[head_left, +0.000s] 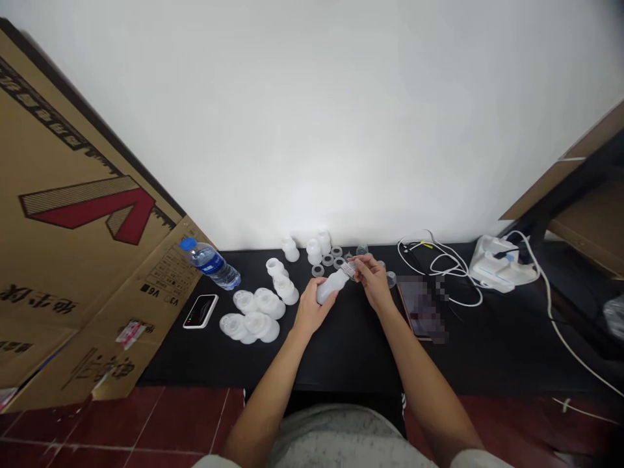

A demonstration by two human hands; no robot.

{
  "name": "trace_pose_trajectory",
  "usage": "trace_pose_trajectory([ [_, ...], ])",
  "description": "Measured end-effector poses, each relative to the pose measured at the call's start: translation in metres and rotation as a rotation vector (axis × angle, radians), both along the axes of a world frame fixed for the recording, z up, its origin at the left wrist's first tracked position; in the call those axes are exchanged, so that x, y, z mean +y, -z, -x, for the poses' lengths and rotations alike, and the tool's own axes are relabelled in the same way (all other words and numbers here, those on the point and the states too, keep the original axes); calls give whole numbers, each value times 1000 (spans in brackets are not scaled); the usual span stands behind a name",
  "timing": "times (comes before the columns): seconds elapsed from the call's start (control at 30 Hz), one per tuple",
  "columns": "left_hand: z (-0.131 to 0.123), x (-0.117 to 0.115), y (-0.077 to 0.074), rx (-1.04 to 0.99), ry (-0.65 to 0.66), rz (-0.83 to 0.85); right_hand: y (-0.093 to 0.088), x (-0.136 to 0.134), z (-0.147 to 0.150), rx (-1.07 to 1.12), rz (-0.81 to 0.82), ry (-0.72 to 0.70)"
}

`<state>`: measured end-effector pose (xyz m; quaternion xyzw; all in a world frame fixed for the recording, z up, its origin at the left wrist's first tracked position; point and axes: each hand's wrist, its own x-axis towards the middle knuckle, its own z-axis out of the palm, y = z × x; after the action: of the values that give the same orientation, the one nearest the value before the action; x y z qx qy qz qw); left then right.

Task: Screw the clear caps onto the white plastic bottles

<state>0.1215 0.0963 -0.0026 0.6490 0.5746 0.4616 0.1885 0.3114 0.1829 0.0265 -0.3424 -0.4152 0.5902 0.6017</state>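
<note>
While L hand (312, 307) grips bottle (330, 286), box (97, 260) "V6".

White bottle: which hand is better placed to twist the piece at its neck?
Right hand, likely: it pinches the clear piece at the neck; the left hand grips the white bottle.

— What's past your grip?
— A plain white wall (316, 117), evenly lit, rising straight behind where my left hand (311, 307) and right hand (375, 284) grip. Under them, a black tabletop (351, 351).
— And to the sides?
— Left of my grip a big cardboard box (82, 247) leans — right of it, a dark furniture frame (592, 172). Nearer me, below the grip, red floor tiles (160, 422).
</note>
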Motion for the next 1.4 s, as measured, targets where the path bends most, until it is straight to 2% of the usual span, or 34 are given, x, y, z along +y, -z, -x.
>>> trace_pose_trajectory([
  [0.43, 2, 1, 1, 55, -5, -74, -4, -3, 1, -83, 12, -95],
  [0.6, 1, 1, 2, 70, -7, -118, -5, 0, -3, -135, -13, -63],
  [0.8, 0, 1, 2, 105, -20, -140, 4, 5, -5, -254, -106, 5],
  [1.03, -1, 0, -3, 138, -10, -141, 8, 4, -5, -403, -150, 135],
  [1.2, 0, 0, -2, 114, -29, -135, 7, 1, -4, -315, -120, -58],
  [1.4, 1, 0, -3, 109, -10, -137, 7, 2, -5, -384, -87, 11],
])
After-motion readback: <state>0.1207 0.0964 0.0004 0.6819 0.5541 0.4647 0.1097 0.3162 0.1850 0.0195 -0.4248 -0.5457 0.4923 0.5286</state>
